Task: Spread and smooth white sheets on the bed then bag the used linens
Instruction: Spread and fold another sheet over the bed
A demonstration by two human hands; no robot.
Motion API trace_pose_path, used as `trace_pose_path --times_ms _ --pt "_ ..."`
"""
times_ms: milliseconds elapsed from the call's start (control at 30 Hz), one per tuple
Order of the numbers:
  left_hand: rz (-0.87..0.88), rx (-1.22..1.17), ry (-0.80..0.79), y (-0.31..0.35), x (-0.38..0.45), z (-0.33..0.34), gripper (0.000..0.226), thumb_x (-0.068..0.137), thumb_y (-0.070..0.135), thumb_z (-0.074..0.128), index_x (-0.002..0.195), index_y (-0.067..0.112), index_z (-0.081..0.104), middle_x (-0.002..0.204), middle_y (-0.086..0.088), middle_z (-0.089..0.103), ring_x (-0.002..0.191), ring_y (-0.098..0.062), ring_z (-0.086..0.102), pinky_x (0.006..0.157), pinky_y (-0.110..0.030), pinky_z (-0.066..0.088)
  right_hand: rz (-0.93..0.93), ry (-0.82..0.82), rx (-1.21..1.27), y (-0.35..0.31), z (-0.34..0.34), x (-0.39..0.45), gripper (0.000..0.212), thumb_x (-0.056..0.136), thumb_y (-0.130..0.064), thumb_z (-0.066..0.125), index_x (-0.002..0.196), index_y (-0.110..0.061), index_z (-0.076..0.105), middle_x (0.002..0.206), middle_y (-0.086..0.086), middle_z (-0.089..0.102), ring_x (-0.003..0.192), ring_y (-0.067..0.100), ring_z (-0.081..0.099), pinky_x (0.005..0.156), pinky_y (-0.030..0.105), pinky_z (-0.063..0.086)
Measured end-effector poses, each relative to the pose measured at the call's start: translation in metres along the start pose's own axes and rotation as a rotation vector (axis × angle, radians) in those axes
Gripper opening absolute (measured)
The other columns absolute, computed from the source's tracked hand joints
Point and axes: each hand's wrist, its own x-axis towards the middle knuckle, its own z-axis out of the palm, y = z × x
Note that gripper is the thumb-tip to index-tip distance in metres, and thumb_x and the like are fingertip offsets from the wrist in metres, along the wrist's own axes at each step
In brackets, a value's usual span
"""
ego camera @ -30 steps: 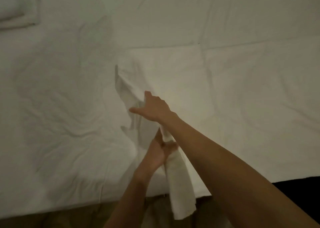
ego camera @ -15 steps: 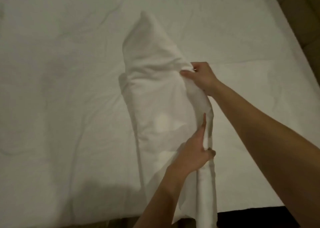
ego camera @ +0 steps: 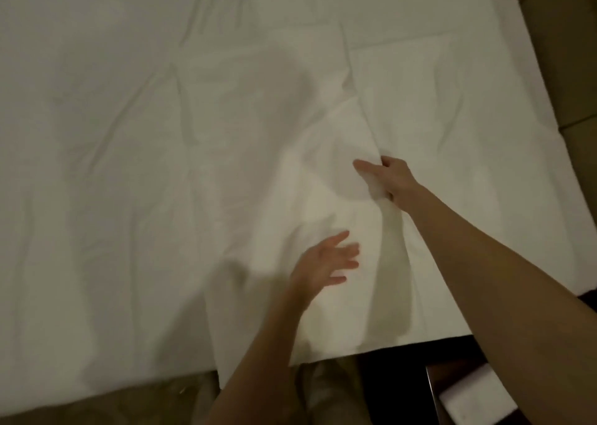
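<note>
Right hand (ego camera: 389, 179) grips a raised fold of the white sheet (ego camera: 323, 153), fingers curled into the cloth, thumb extended. Left hand (ego camera: 326, 261), nearer the body and just beside it, is spread with fingers straight, blurred, over the same sheet. Beyond both hands the sheet lies creased across the bed (ego camera: 97, 166).

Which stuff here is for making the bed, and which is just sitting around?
For the job: white sheet, bed, right hand gripping a fold of the sheet, left hand open over it.

Just there: white thing in the dark furniture, bottom right.
</note>
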Motion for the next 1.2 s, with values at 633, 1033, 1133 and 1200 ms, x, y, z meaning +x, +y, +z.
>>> trace_pose_path --times_ms 633,1033,1133,1200 --pt "0.001 0.126 0.612 -0.045 -0.079 -0.150 0.043 0.083 0.036 0.072 0.115 0.008 0.065 0.106 -0.008 0.070 0.093 -0.023 0.068 0.083 -0.038 0.056 -0.006 -0.071 -0.072 0.074 -0.029 -0.098 0.028 0.084 -0.025 0.073 0.107 -0.011 0.066 0.093 0.001 0.070 0.079 0.011 0.065 0.068 0.021 0.050" --pt "-0.138 0.044 0.363 -0.008 -0.070 -0.181 0.034 0.087 0.038 0.065 0.105 0.009 0.066 0.076 0.002 0.069 0.065 -0.012 0.065 0.064 -0.027 0.048 0.040 0.089 -0.063 0.077 -0.026 -0.090 0.031 0.081 -0.030 0.076 0.103 -0.009 0.068 0.092 0.006 0.068 0.070 0.013 0.062 0.059 0.024 0.048" --pt "-0.068 -0.034 0.484 0.016 -0.052 -0.179 0.050 0.077 0.048 0.073 0.106 0.007 0.069 0.086 -0.003 0.070 0.075 -0.019 0.065 0.068 -0.031 0.051 -0.005 0.156 -0.009 0.059 -0.019 -0.073 0.029 0.083 -0.033 0.073 0.100 -0.010 0.068 0.090 0.005 0.067 0.069 0.012 0.061 0.060 0.024 0.049" --pt "-0.016 -0.056 0.562 0.030 -0.035 -0.179 0.078 0.052 0.060 0.085 0.103 0.004 0.069 0.089 -0.008 0.071 0.077 -0.024 0.066 0.079 -0.040 0.057 -0.038 0.185 0.021 0.042 -0.014 -0.056 0.030 0.083 -0.035 0.073 0.100 -0.012 0.068 0.091 0.003 0.067 0.071 0.012 0.062 0.064 0.025 0.051"
